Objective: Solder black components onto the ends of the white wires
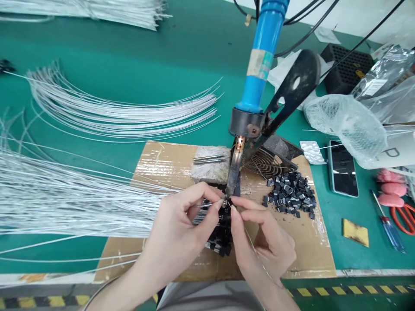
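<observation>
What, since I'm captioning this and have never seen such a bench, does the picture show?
It is one view, from a camera on the worker's head, looking down at their bare hands. The left hand pinches a small piece, mostly hidden; the right hand holds a thin wire. Above them a blue-handled tool, apparently a soldering iron, points down. The green table bears cardboard, with a pile of small black parts on its right side. White wires spread at left; a phone and a screwdriver lie at right.
</observation>
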Motion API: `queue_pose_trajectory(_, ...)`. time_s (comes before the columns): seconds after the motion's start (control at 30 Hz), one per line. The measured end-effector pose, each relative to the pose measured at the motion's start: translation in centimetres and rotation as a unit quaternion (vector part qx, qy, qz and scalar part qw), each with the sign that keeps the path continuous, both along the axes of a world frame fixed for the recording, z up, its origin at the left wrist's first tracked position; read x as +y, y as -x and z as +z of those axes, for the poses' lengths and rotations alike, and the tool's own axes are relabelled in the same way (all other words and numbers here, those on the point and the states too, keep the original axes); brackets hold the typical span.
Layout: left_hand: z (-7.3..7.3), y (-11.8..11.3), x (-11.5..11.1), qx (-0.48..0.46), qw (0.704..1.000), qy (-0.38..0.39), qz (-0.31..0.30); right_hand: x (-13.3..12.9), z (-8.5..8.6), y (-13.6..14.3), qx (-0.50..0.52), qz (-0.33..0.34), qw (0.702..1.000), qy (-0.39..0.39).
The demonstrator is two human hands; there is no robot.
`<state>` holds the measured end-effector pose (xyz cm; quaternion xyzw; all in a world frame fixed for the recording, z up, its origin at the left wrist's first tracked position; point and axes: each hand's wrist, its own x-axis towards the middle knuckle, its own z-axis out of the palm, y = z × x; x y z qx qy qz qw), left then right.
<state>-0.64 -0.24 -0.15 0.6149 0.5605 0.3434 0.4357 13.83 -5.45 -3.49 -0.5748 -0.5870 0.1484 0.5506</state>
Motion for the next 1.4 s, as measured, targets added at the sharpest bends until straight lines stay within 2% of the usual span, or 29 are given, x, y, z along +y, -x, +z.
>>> queue_pose_trajectory(0.13, -0.1, 0.0, -0.2, 0.012, 1.000, -0.006, -0.011, -0.4, -0.4, 0.1, 0.033, 0.006, 0.999, 0.021)
queue_pose_trajectory(0.27, -0.8, 0.7, -1.2, 0.087, 0.994, -0.060, -0.014, -0.7, -0.7, -0.2, 0.085, 0.000, 0.996, 0.037)
queue_pose_trajectory(0.4, -2.0, 2.0, -2.5, 0.162, 0.973, -0.161, -0.013, -0.7, -0.8, -2.2, 0.086, -0.067, 0.994, 0.032)
queue_pose_trajectory(0.5, -2.9, 2.6, -3.3, 0.179, 0.956, -0.232, -0.016, -0.8, -0.9, -4.8, 0.106, -0.155, 0.981, 0.037)
queue_pose_trajectory(0.57, -3.6, 2.8, -3.9, 0.173, 0.952, -0.251, -0.005, -1.1, -1.3, -6.8, 0.130, -0.214, 0.968, 0.032)
queue_pose_trajectory(0.63, -4.1, 2.9, -4.6, 0.142, 0.963, -0.228, 0.013, -1.5, -1.9, -8.7, 0.162, -0.234, 0.958, 0.024)
queue_pose_trajectory(0.7, -4.4, 3.2, -5.1, 0.098, 0.980, -0.170, 0.024, -1.9, -2.6, -10.2, 0.190, -0.238, 0.953, 0.013)
queue_pose_trajectory(0.83, -3.6, 4.1, -5.0, 0.038, 0.995, -0.085, 0.027, -2.1, -3.8, -11.5, 0.226, -0.245, 0.943, 0.019)
queue_pose_trajectory(0.9, -2.6, 4.9, -3.7, 0.046, 0.994, -0.092, 0.031, -2.0, -4.1, -11.5, 0.230, -0.250, 0.940, 0.027)
queue_pose_trajectory(0.97, -1.7, 5.9, -1.3, 0.088, 0.987, -0.133, 0.034, -1.9, -4.2, -11.3, 0.233, -0.253, 0.938, 0.034)
queue_pose_trajectory(1.03, -1.1, 6.9, 2.1, 0.162, 0.967, -0.193, 0.035, -1.8, -4.2, -11.1, 0.234, -0.253, 0.938, 0.035)
queue_pose_trajectory(1.1, -1.0, 7.4, 6.3, 0.269, 0.938, -0.218, 0.016, -1.7, -4.2, -11.0, 0.231, -0.250, 0.940, 0.034)
queue_pose_trajectory(1.2, -1.7, 6.8, 12.3, 0.312, 0.925, -0.212, -0.041, -1.7, -4.2, -10.9, 0.232, -0.248, 0.940, 0.032)
queue_pose_trajectory(1.27, -2.6, 5.5, 15.2, 0.332, 0.916, -0.209, -0.079, -1.7, -4.2, -10.9, 0.232, -0.248, 0.940, 0.036)
queue_pose_trajectory(1.33, -3.4, 3.9, 16.9, 0.350, 0.909, -0.204, -0.098, -1.7, -4.3, -11.0, 0.230, -0.246, 0.941, 0.041)
queue_pose_trajectory(1.4, -4.1, 2.5, 17.7, 0.360, 0.907, -0.198, -0.098, -1.8, -4.3, -11.1, 0.227, -0.244, 0.942, 0.046)
